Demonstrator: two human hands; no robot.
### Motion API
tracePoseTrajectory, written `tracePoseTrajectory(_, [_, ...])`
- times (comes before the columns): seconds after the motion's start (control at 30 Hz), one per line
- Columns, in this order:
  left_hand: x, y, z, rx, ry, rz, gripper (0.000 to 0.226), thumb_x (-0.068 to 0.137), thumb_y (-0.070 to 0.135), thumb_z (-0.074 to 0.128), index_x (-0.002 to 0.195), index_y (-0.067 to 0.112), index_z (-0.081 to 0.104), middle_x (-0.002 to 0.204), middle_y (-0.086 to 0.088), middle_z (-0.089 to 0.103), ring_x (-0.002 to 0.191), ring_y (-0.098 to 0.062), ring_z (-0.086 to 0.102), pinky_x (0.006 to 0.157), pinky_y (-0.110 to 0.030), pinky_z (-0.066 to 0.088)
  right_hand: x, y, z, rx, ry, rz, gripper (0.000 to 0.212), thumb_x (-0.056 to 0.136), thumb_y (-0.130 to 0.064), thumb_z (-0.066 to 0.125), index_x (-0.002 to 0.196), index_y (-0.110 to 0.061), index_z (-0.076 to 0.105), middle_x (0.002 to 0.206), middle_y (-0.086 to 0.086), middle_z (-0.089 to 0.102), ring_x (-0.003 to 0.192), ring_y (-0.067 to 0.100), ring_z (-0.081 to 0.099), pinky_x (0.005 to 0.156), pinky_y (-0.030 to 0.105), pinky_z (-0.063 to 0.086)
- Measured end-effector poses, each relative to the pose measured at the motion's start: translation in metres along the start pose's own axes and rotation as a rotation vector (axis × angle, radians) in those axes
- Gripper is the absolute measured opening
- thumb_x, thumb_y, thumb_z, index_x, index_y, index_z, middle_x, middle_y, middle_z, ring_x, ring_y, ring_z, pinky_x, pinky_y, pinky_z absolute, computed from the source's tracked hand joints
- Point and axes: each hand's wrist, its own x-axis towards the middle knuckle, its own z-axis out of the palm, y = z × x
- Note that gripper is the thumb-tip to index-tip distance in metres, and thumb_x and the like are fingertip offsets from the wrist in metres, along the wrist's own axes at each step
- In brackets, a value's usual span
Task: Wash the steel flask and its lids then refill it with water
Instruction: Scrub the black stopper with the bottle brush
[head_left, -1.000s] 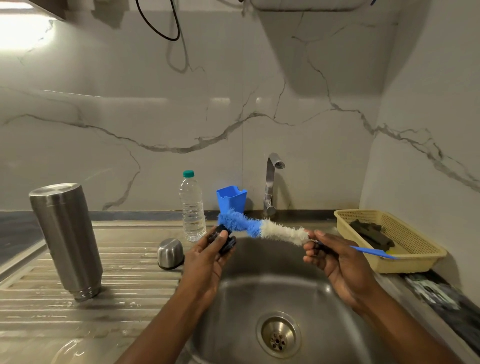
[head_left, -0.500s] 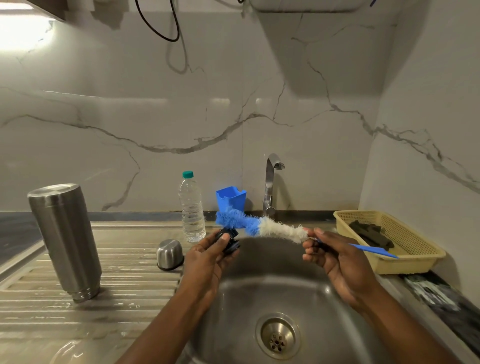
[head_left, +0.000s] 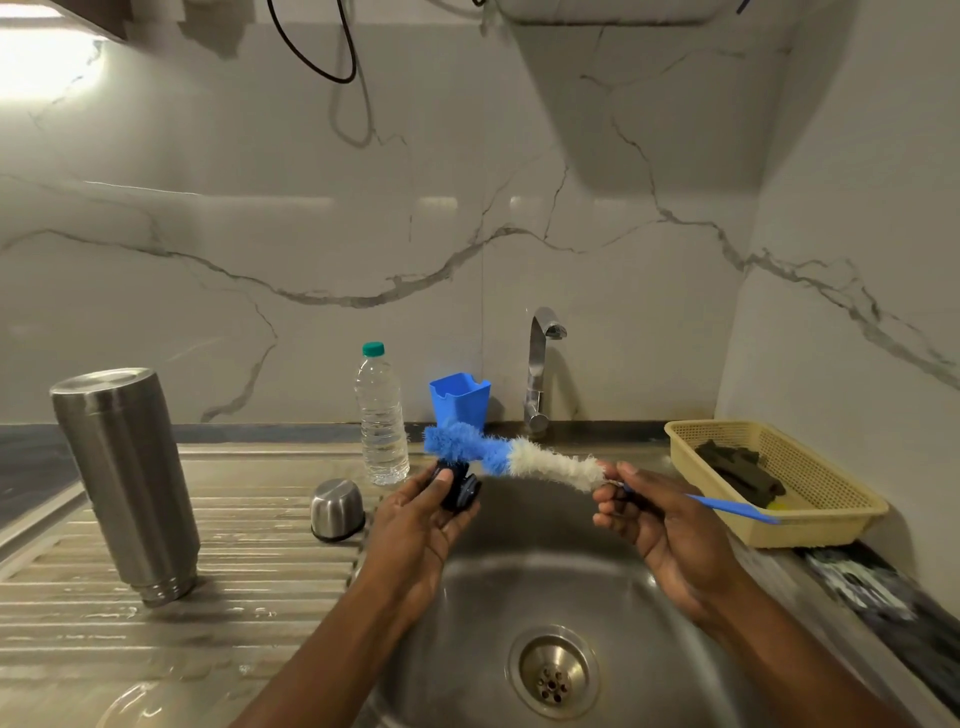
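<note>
The steel flask (head_left: 127, 483) stands upside down on the ribbed drainboard at the left. Its steel cap lid (head_left: 336, 509) sits dome up on the drainboard beside the sink. Over the sink's left edge my left hand (head_left: 418, 525) grips the dark inner lid (head_left: 460, 488). My right hand (head_left: 654, 519) holds a bottle brush (head_left: 519, 460) by its blue handle. The brush's blue bristle tip lies against the top of the dark lid.
A steel sink basin (head_left: 613, 582) with a drain (head_left: 553, 673) lies below my hands. Behind it stand a tap (head_left: 540, 364), a blue plastic cup (head_left: 460, 400) and a water bottle (head_left: 381, 415). A yellow basket (head_left: 831, 512) with dark items sits at the right.
The brush tip has shifted slightly left across the dark lid, and my left hand has turned the lid a little. The flask and cap lid stay put.
</note>
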Motion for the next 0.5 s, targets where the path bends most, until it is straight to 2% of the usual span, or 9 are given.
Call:
tracePoseTrajectory(0.13, [0.001, 0.001, 0.002, -0.043, -0.016, -0.005, 0.038, 0.098, 0.002, 0.06, 0.136, -0.002, 0.059, 0.127, -0.027, 0.071, 0.119, -0.04, 0.07, 0.097, -0.051, 0.058, 0.003, -0.004, 0.002, 0.012, -0.002, 0.001, 0.027, 0.1, -0.015, 0.056, 0.108, 0.004, 0.074, 0.086, 0.021, 0.071, 0.073, 0.022, 0.071, 0.067, 0.032, 0.064])
tracePoseTrajectory(0.3, [-0.002, 0.004, 0.001, -0.052, -0.018, 0.015, 0.051, 0.086, 0.007, 0.067, 0.135, -0.003, 0.058, 0.13, -0.028, 0.069, 0.119, -0.04, 0.07, 0.097, -0.051, 0.059, 0.002, -0.004, -0.005, 0.054, 0.028, 0.02, 0.025, 0.1, -0.015, 0.057, 0.103, 0.001, 0.075, 0.083, 0.019, 0.07, 0.07, 0.021, 0.07, 0.064, 0.031, 0.063])
tracePoseTrajectory(0.4, [-0.004, 0.001, 0.005, -0.065, -0.004, 0.015, 0.049, 0.09, 0.007, 0.065, 0.137, -0.002, 0.058, 0.132, -0.028, 0.068, 0.121, -0.041, 0.069, 0.098, -0.051, 0.058, 0.003, -0.002, 0.002, 0.025, 0.009, 0.017, 0.026, 0.102, -0.015, 0.055, 0.106, 0.002, 0.074, 0.085, 0.02, 0.071, 0.073, 0.022, 0.071, 0.066, 0.032, 0.064])
tracePoseTrajectory(0.5, [0.0, 0.006, 0.001, -0.124, -0.008, 0.032, 0.037, 0.1, 0.006, 0.057, 0.135, -0.004, 0.058, 0.134, -0.029, 0.066, 0.129, -0.044, 0.063, 0.096, -0.049, 0.058, 0.003, -0.01, -0.002, 0.012, 0.06, -0.025, 0.025, 0.101, -0.014, 0.056, 0.105, 0.005, 0.072, 0.079, 0.018, 0.071, 0.068, 0.02, 0.068, 0.061, 0.03, 0.063])
